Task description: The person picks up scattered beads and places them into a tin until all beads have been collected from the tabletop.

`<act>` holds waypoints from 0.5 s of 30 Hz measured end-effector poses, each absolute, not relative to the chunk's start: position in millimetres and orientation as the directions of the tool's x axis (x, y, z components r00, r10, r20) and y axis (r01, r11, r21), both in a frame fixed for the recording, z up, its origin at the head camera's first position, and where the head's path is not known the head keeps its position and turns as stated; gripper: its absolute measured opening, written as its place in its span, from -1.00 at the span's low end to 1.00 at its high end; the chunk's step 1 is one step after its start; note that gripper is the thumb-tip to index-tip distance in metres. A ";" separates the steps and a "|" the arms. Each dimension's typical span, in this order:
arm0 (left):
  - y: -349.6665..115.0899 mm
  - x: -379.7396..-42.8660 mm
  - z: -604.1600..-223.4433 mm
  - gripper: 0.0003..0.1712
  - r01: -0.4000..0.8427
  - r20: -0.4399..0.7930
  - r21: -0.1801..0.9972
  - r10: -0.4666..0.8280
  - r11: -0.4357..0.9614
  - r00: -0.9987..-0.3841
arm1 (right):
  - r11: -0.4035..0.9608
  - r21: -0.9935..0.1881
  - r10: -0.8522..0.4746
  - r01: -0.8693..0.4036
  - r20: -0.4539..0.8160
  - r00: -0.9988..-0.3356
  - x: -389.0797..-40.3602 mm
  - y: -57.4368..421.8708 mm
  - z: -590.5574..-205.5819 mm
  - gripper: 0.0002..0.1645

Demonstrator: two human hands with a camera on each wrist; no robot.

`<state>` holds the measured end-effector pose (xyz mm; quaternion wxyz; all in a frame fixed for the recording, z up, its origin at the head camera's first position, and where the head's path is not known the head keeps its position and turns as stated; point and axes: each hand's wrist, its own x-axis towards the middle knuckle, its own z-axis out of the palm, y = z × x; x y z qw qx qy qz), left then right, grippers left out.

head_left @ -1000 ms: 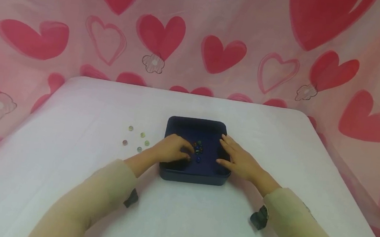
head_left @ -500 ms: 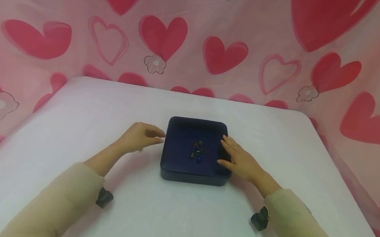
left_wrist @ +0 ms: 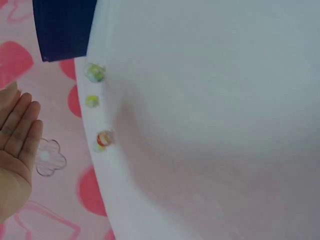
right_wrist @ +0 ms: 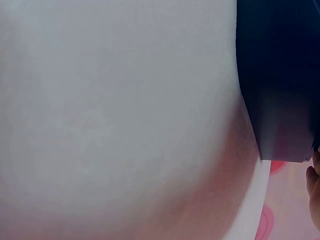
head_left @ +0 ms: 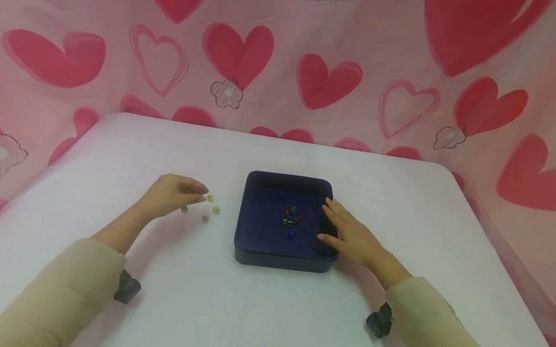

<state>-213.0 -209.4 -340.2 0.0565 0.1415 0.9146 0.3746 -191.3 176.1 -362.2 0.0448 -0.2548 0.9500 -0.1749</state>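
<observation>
My left hand hovers over several loose glass marbles on the white table, left of a dark blue tray. The left wrist view shows that hand with fingers extended and nothing held; the marbles lie beyond it, some clear with yellow-green, one with orange swirls. Another cluster of dark, coloured marbles sits in the middle of the tray. With fairly straight fingers, my right hand rests on the tray's right rim; only part of it enters the right wrist view.
The white table carries the tray near its middle. Behind and beside it hangs a pink cloth with red hearts. Dark devices sit below each cuff.
My left hand has come out of the tray, passed its left rim and moved left to the loose marbles. My right hand has stayed at the right rim.
</observation>
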 end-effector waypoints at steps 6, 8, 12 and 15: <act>-226.0 -216.3 -348.2 -0.64 0.191 -0.011 0.674 0.269 0.713 -0.963 | 0.808 -0.355 -0.504 -0.470 -0.003 -0.864 -190.1 176.5 -361.1 -0.13; -230.6 -218.6 -349.5 -0.64 0.181 -0.015 0.667 0.257 0.723 -0.966 | 0.808 -0.353 -0.504 -0.471 -0.003 -0.864 -189.8 176.8 -360.6 -0.14; -238.8 -224.1 -352.1 -0.62 0.160 -0.031 0.653 0.237 0.740 -0.971 | 0.812 -0.348 -0.500 -0.468 -0.005 -0.866 -189.8 177.4 -360.7 -0.15; -242.7 -227.6 -354.2 -0.61 0.136 -0.052 0.644 0.221 0.753 -0.974 | 0.810 -0.352 -0.500 -0.469 0.004 -0.866 -189.9 177.0 -361.3 -0.15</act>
